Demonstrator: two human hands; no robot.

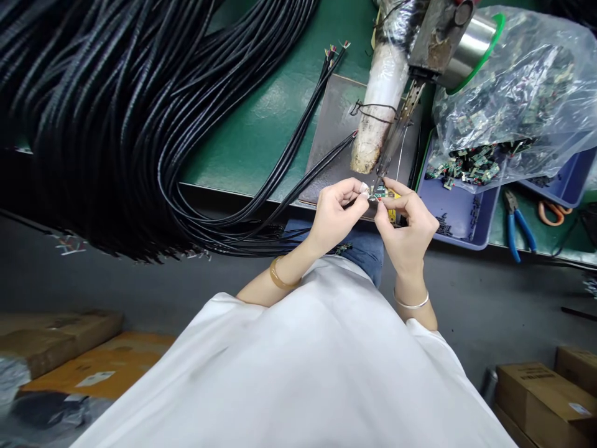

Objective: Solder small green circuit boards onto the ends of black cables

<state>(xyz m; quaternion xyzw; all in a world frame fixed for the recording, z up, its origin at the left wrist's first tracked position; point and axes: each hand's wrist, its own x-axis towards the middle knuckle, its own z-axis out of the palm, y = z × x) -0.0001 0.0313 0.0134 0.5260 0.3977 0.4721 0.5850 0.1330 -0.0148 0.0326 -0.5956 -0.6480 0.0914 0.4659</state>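
Observation:
Over the edge of the bench, my left hand [339, 208] pinches thin wires [372, 197] between thumb and fingertips. My right hand [407, 218] faces it, its thumb and fingers closed at the same spot; what they grip is too small to make out. A small green circuit board [381, 192] sits between the fingertips, partly hidden by them. Just above it, a soldering iron [395, 140] held in a stand points its tip down toward the board. Beside the iron, a white wrapped tube [379, 118] ends over a grey plate [333, 127].
Thick bundles of black cable [140, 112] cover the left of the bench. A purple tray [485, 227] holds small boards beneath a clear plastic bag [522, 87]. Blue-handled pliers [517, 227] and orange-handled scissors [553, 213] lie at right. Cardboard boxes [543, 398] stand on the floor.

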